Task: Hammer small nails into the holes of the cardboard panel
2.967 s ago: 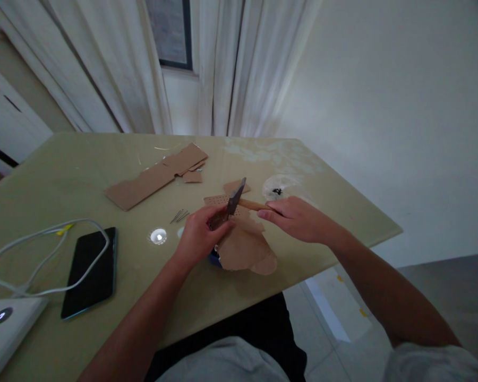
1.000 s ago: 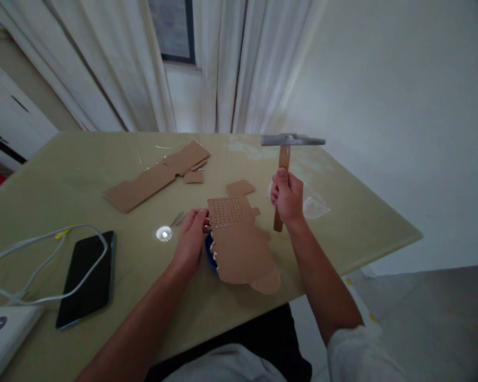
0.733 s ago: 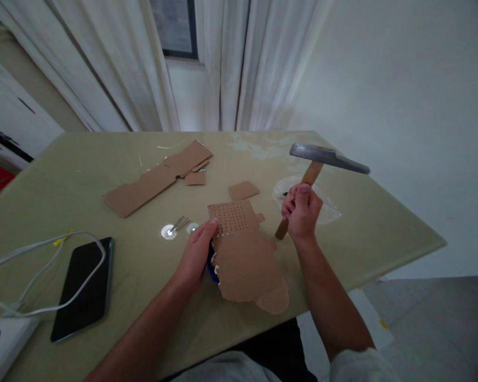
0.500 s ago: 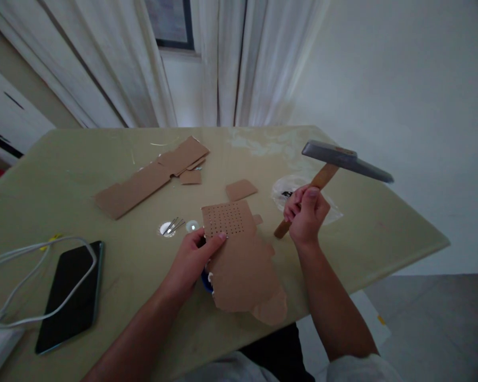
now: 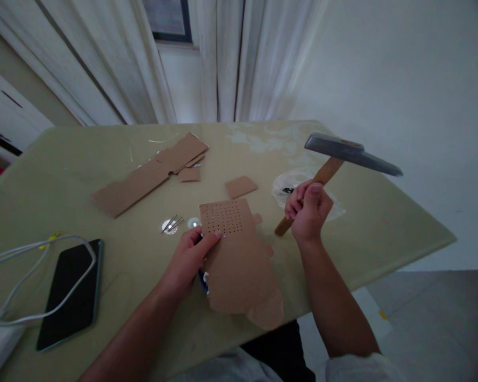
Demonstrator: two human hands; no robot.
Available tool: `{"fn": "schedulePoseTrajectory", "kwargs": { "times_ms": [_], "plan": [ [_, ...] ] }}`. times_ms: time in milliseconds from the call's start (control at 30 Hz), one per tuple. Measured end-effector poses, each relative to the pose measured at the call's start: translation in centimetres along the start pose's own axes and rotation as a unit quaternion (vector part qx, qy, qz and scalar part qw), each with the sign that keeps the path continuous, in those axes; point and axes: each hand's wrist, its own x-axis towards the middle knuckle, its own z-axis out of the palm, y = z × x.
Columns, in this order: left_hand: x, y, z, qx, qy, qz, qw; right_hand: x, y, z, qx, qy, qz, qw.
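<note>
A brown cardboard piece [image 5: 239, 260] with a grid of small holes lies near the table's front edge, over a blue object [image 5: 202, 278] that peeks out at its left. My left hand [image 5: 187, 260] rests on the cardboard's left edge, fingertips by the hole grid. My right hand [image 5: 308, 209] grips the wooden handle of a hammer [image 5: 344, 154]. The steel head is raised above the table, tilted to the right.
Several thin nails [image 5: 171, 224] lie on a small disc left of the cardboard. Cardboard scraps [image 5: 149, 172] are further back, a clear plastic bag [image 5: 295, 188] behind my right hand. A black phone [image 5: 69, 292] and white cable [image 5: 32, 276] lie front left.
The hammer, down at the cardboard three seconds ago, was lifted upright and has tipped its head to the right. My left hand shifted slightly along the cardboard's edge.
</note>
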Motion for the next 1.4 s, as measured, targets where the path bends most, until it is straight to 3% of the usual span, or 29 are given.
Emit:
{"fn": "schedulePoseTrajectory", "kwargs": {
  "times_ms": [300, 533, 1100, 1400],
  "plan": [
    [0.22, -0.19, 0.01, -0.006, 0.034, 0.021, 0.999, 0.08, 0.08, -0.04, -0.029, 0.004, 0.011, 1.000],
    [0.02, 0.01, -0.22, 0.002, -0.017, -0.001, 1.000, 0.12, 0.19, -0.11, -0.048, -0.005, 0.003, 0.999],
    [0.13, -0.03, -0.27, 0.007, -0.009, 0.006, 1.000, 0.24, 0.13, -0.06, -0.043, -0.003, 0.000, 0.999],
    [0.16, 0.02, -0.45, 0.005, -0.034, -0.007, 0.999, 0.26, 0.12, -0.13, -0.019, -0.007, -0.001, 1.000]
  ]
}}
